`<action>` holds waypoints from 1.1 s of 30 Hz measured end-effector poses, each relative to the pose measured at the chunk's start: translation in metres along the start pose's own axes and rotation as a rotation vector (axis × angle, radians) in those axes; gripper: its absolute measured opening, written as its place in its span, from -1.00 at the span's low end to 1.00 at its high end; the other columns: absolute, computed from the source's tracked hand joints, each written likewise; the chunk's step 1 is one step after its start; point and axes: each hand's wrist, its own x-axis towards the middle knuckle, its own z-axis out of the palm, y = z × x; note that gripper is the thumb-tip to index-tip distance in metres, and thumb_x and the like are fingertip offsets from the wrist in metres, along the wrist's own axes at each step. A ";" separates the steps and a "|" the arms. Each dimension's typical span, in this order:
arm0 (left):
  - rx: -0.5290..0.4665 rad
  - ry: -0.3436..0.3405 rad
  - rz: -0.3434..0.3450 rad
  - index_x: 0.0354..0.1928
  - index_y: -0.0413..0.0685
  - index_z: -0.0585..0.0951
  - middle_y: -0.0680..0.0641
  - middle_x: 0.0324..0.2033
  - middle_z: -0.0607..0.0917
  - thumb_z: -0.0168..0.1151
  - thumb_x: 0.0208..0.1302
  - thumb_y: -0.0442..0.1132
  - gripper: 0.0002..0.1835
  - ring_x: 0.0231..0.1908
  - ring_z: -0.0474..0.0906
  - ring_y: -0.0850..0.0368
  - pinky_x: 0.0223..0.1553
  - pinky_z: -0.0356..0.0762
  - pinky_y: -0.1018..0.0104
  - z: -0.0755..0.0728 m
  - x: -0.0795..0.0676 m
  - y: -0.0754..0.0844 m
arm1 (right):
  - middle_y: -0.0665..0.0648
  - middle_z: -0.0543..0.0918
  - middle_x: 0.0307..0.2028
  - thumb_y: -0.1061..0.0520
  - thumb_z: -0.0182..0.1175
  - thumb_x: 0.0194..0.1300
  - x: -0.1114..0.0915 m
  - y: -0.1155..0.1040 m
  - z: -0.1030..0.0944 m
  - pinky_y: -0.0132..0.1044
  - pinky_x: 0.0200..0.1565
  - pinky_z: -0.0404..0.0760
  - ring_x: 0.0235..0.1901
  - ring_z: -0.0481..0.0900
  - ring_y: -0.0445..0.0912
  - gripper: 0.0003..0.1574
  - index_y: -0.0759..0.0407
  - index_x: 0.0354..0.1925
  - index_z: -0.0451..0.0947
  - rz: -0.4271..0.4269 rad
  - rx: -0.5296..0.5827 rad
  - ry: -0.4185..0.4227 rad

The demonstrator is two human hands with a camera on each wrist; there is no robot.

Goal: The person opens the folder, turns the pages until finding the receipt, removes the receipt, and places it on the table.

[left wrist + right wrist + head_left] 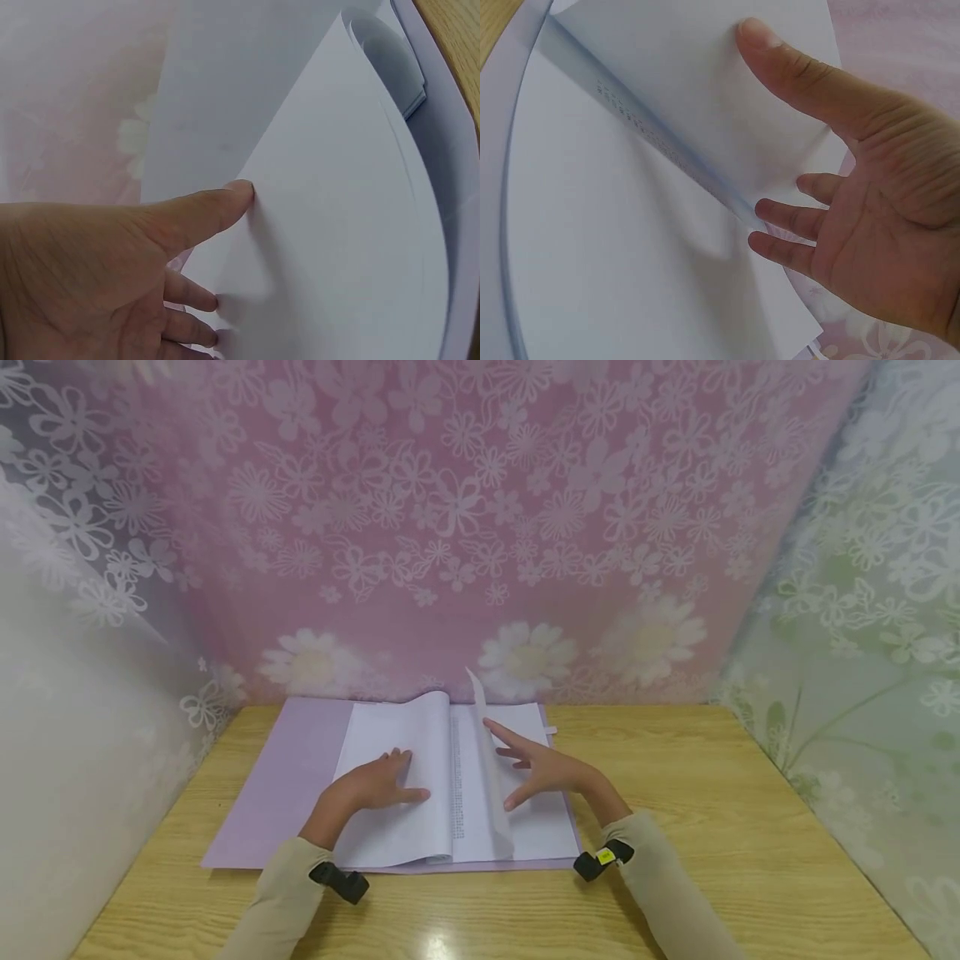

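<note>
A lilac folder point(273, 785) lies spread on the table with white sheets inside. My left hand point(372, 783) rests on the turned pages point(433, 735) at the left, which bulge into a roll near the spine. In the left wrist view the thumb point(214, 211) presses on white paper, with the other fingers apart from it. One sheet point(491, 785) stands nearly upright right of the spine. My right hand point(553, 767) is against its right side, fingers spread and fairly straight; the right wrist view shows the thumb point(780, 64) touching this sheet. Small print lines the page point(468, 777) beneath.
The wooden table point(675, 777) extends right of the folder. A pink flowered backdrop point(450, 527) rises directly behind it, with flowered side panels at left and right point(885, 652). Black straps circle both wrists. A small white tab point(551, 730) sticks out of the folder's right edge.
</note>
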 end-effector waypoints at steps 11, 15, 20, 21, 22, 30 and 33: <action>-0.014 0.079 0.053 0.56 -0.27 0.18 -0.34 0.55 0.19 0.30 0.35 0.18 -0.04 0.56 0.08 -0.29 0.52 0.15 -0.18 -0.004 -0.004 -0.003 | -0.19 -0.28 0.65 -0.06 0.64 -0.01 0.005 -0.002 0.011 0.15 0.48 0.29 0.55 0.21 0.10 0.60 -0.43 0.63 -0.30 0.015 -0.004 0.064; -0.019 0.157 0.117 0.51 -0.28 0.27 -0.32 0.50 0.30 0.29 0.39 0.10 -0.15 0.53 0.16 -0.30 0.51 0.18 -0.17 -0.007 -0.003 -0.002 | -0.13 -0.23 0.66 -0.08 0.63 0.00 0.006 -0.006 0.015 0.17 0.47 0.30 0.54 0.21 0.13 0.58 -0.39 0.64 -0.26 0.011 -0.006 0.080; -0.079 0.295 0.208 0.47 -0.24 0.36 -0.29 0.44 0.42 0.13 0.53 0.01 -0.35 0.48 0.29 -0.26 0.48 0.26 -0.17 -0.009 -0.002 0.000 | -0.08 -0.21 0.66 -0.06 0.63 0.00 0.008 -0.009 0.017 0.18 0.47 0.31 0.54 0.20 0.17 0.56 -0.35 0.64 -0.23 0.004 -0.005 0.079; -0.102 0.328 0.224 0.48 -0.22 0.36 -0.29 0.45 0.41 0.09 0.56 -0.01 -0.38 0.48 0.29 -0.26 0.48 0.26 -0.17 -0.010 -0.002 0.001 | -0.08 -0.20 0.66 -0.06 0.63 0.01 0.008 -0.009 0.018 0.17 0.47 0.31 0.54 0.20 0.17 0.56 -0.35 0.64 -0.23 0.006 -0.008 0.079; -0.120 0.361 0.245 0.49 -0.20 0.34 -0.28 0.46 0.39 0.05 0.58 -0.02 -0.40 0.48 0.28 -0.25 0.48 0.24 -0.18 -0.011 -0.002 0.001 | -0.07 -0.20 0.66 -0.06 0.63 0.00 0.008 -0.009 0.018 0.17 0.47 0.31 0.54 0.21 0.17 0.56 -0.35 0.64 -0.23 0.007 -0.012 0.080; -0.237 0.519 0.340 0.60 0.07 0.18 -0.09 0.62 0.07 -0.01 0.58 0.11 -0.33 0.62 -0.04 -0.13 0.54 0.04 -0.27 -0.015 -0.003 0.014 | -0.06 -0.17 0.66 -0.07 0.62 0.02 0.010 -0.010 0.020 0.16 0.47 0.31 0.55 0.20 0.18 0.53 -0.32 0.64 -0.21 0.013 -0.022 0.075; -0.226 0.518 0.366 0.60 0.09 0.18 -0.06 0.63 0.05 0.04 0.55 0.13 -0.30 0.63 -0.11 -0.12 0.53 0.02 -0.31 -0.014 -0.005 0.021 | -0.06 -0.16 0.66 -0.06 0.62 0.03 0.011 -0.009 0.021 0.16 0.47 0.30 0.55 0.18 0.18 0.53 -0.29 0.65 -0.20 0.010 -0.022 0.066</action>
